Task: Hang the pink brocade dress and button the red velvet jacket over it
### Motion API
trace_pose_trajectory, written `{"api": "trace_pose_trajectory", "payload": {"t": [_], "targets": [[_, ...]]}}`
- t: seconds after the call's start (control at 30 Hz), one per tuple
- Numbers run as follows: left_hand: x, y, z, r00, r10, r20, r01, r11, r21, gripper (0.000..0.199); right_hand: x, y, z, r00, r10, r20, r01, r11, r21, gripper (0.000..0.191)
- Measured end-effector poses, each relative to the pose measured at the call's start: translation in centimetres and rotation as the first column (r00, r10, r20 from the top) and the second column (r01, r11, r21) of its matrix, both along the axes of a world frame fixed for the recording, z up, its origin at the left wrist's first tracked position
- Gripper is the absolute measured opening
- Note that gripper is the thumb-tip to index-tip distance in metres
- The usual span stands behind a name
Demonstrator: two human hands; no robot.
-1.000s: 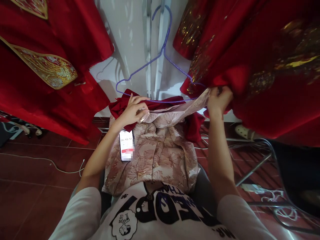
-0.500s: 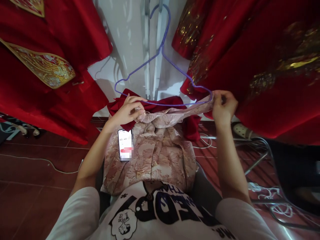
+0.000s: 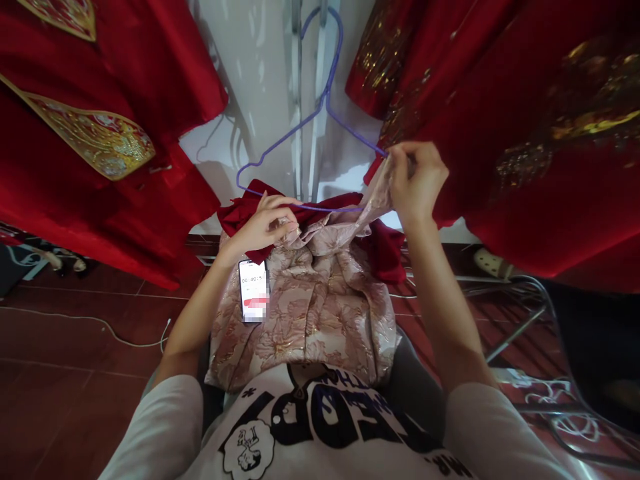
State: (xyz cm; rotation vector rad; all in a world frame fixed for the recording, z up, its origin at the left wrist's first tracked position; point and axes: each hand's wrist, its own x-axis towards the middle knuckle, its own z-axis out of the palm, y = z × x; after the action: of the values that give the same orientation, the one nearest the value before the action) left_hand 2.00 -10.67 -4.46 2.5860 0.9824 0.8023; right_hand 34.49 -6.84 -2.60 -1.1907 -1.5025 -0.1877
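A pink brocade garment [image 3: 320, 300] lies across the lap, its upper edge gathered near a purple hanger [image 3: 290, 138]. My left hand [image 3: 270, 223] pinches the garment's edge at the hanger's lower left, with its fingers over the bottom bar. At the hanger's right shoulder, my right hand [image 3: 417, 180] grips the other end of the pink edge, pulled up in a strip that covers the hanger's right corner. Dark red cloth [image 3: 387, 257] lies beneath and behind the pink edge. A lit phone [image 3: 253, 290] rests on the garment's left part.
Red garments with gold decoration hang at the left [image 3: 165, 80] and right [image 3: 490, 180]. Between them stands a pale wall with metal rails [image 3: 306, 107]. A metal-framed chair [image 3: 590, 340], white cables [image 3: 575, 427] and a light clog [image 3: 490, 263] are at the right.
My right hand has moved up and to the left, lifting its end of the pink edge across the hanger's right corner. My left hand keeps its pinch, shifted slightly right.
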Motion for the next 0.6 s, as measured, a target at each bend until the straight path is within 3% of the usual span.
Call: {"api": "trace_pose_trajectory", "payload": {"t": [0.13, 0.23, 0.33, 0.4, 0.5, 0.6], "targets": [[1.2, 0.7, -0.6, 0.998, 0.028, 0.052, -0.028, 1.000, -0.001, 0.022, -0.5, 1.0, -0.1, 0.998, 0.056, 0.037, -0.056, 0.998, -0.016, 0.028], [1.2, 1.8, -0.9, 0.951, 0.167, 0.261, -0.188, 0.980, 0.057, 0.027, -0.8, 0.8, 0.2, 0.994, 0.074, 0.085, -0.069, 0.996, -0.063, 0.034], [-0.3, 3.4, -1.1, 0.739, 0.360, 0.570, -0.484, 0.872, 0.076, 0.031, -1.0, 0.4, 0.5, 0.994, 0.075, 0.078, -0.065, 0.990, -0.127, 0.038], [-2.0, 4.6, -1.3, 0.574, 0.415, 0.706, -0.607, 0.795, 0.025, 0.034, -1.1, 0.1, 0.6, 0.995, 0.082, 0.061, -0.072, 0.986, -0.151, 0.039], [-4.9, 5.8, -2.1, 0.361, 0.448, 0.818, -0.670, 0.734, -0.106, 0.037, -1.1, -0.1, 0.6, 0.995, 0.091, 0.044, -0.084, 0.986, -0.147, 0.038], [-6.9, 6.5, -3.2, 0.235, 0.503, 0.832, -0.660, 0.711, -0.243, 0.038, -1.1, -0.1, 0.5, 0.995, 0.091, 0.029, -0.087, 0.988, -0.127, 0.036]]}}
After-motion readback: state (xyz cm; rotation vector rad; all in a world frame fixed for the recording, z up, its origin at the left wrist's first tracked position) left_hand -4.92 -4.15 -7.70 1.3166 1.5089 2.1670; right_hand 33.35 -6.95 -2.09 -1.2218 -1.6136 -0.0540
